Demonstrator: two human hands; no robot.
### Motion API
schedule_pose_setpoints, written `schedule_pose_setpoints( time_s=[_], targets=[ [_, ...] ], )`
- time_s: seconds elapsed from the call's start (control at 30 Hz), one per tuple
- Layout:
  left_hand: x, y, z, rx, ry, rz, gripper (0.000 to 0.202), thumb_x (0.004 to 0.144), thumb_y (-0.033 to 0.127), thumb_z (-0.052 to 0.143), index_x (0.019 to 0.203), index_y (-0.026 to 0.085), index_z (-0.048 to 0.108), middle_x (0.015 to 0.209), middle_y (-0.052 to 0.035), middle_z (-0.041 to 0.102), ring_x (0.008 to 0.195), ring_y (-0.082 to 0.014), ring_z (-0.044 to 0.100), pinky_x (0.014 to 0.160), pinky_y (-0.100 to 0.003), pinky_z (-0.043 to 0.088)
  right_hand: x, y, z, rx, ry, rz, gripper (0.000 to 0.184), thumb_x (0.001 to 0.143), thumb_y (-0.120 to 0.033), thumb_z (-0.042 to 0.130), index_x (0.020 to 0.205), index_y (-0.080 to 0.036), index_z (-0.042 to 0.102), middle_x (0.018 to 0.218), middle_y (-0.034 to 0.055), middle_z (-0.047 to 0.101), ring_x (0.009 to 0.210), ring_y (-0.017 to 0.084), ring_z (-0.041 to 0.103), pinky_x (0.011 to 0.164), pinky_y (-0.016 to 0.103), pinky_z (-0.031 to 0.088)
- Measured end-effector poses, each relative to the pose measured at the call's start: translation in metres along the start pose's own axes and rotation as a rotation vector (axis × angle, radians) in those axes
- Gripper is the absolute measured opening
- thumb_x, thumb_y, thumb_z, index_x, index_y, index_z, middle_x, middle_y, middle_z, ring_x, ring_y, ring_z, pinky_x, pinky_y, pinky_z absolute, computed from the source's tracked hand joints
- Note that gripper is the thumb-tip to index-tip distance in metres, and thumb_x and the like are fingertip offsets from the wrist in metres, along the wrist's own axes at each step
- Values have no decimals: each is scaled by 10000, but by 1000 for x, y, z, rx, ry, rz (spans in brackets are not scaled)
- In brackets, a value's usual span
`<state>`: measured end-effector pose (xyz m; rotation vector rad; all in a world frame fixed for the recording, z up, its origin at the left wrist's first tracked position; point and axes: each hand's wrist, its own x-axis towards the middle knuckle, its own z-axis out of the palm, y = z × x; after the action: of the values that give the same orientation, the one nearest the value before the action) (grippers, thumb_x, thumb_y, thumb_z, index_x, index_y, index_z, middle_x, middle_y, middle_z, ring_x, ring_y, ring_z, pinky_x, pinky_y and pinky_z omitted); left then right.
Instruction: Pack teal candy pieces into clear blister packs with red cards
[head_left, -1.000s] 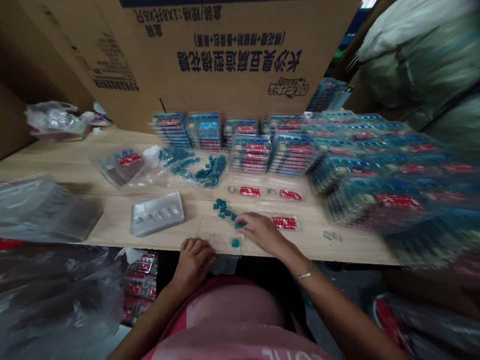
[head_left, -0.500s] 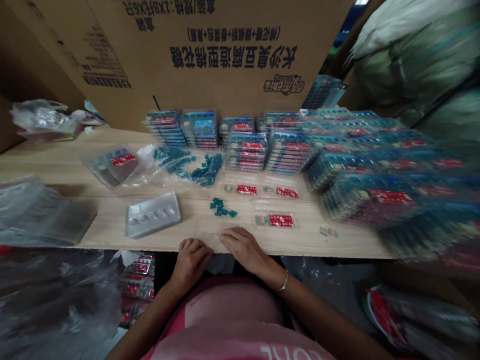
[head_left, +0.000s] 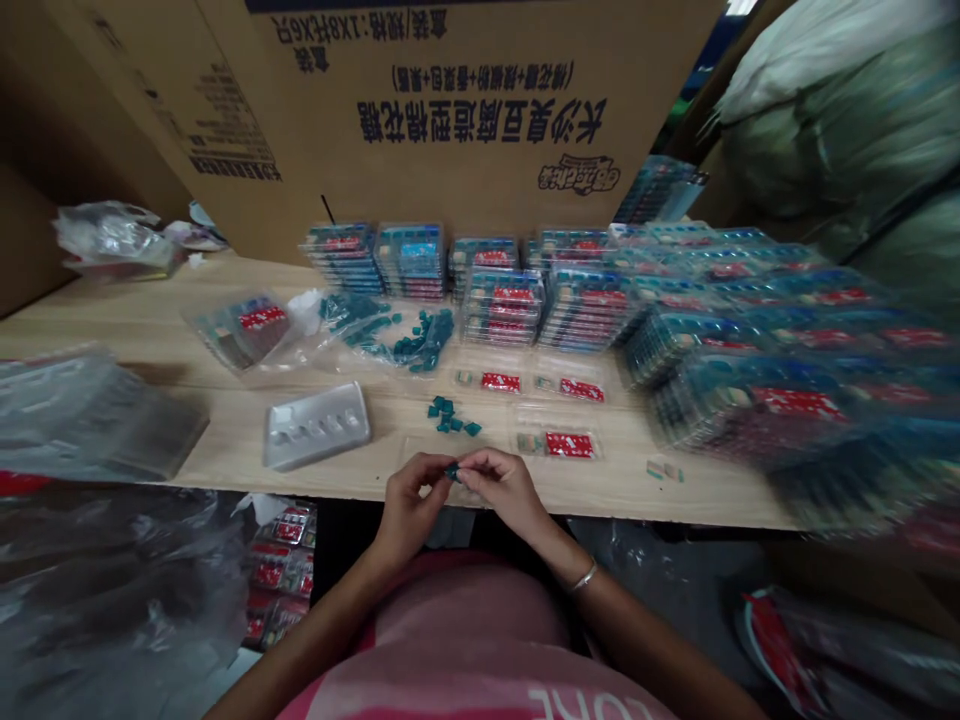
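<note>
My left hand [head_left: 411, 498] and my right hand [head_left: 501, 488] meet at the table's front edge. Between their pinched fingertips is a small dark teal piece [head_left: 451, 471], partly hidden by the fingers. A clear plastic tray, hard to make out, seems to lie beneath the hands. Just beyond them is a loose little pile of similar teal pieces [head_left: 444, 412]. To the right of the pile, a clear tray [head_left: 598, 452] holds a red patterned packet [head_left: 568, 444] and a small pale striped piece.
A white moulded tray [head_left: 319, 425] lies to the left, near stacked clear trays [head_left: 90, 420]. An open plastic bag [head_left: 349, 350] contains more teal pieces. Stacks of filled packs [head_left: 502, 300] line the back and right. Behind stands a printed carton [head_left: 480, 180].
Both hands have risen slightly from the table edge and come together. A teal piece now shows between their fingertips. The whole view has shifted a little.
</note>
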<state>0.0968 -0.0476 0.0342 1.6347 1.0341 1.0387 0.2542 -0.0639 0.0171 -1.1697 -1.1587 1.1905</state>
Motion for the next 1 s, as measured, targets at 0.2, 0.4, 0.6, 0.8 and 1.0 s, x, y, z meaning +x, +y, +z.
schedule_pose_setpoints(
  time_s=[0.2, 0.4, 0.6, 0.8, 1.0],
  targets=[
    [4, 11, -3, -340, -128, -282, 242, 665, 366, 739, 797, 168, 698, 742, -31, 702, 679, -151, 626, 649, -265, 507, -16, -19, 0, -34, -16, 10, 144, 741, -330, 667, 739, -187, 652, 690, -3, 663, 630, 122, 594, 591, 232, 487],
    [-11, 16, -6, -509, -160, -471, 274, 611, 354, 782, 791, 160, 713, 694, -22, 701, 619, -128, 615, 639, -252, 499, -30, -19, 0, -73, -61, -26, 147, 780, -310, 623, 711, -183, 644, 681, 4, 653, 630, 126, 594, 584, 232, 478],
    [-18, 14, -4, -437, -164, -499, 211, 637, 314, 732, 765, 152, 687, 670, -14, 677, 599, -124, 594, 618, -247, 478, -36, -17, 1, -215, -107, -129, 60, 769, -224, 592, 731, -185, 619, 717, 8, 618, 647, 118, 568, 590, 226, 463],
    [-22, 4, -8, 24, -273, -114, 117, 739, 184, 595, 832, 175, 664, 800, -38, 682, 760, -164, 617, 693, -284, 480, -41, -14, -3, -357, -146, -205, 86, 711, -119, 580, 677, -195, 560, 674, -14, 571, 625, 110, 553, 583, 211, 465],
    [-1, -23, -25, 655, -219, 269, 184, 789, 190, 606, 962, 227, 658, 983, -53, 670, 930, -222, 566, 809, -380, 412, -11, -15, -10, -915, -221, -431, 88, 817, -105, 557, 816, -182, 598, 813, 43, 597, 769, 169, 563, 701, 284, 478]
  ],
)
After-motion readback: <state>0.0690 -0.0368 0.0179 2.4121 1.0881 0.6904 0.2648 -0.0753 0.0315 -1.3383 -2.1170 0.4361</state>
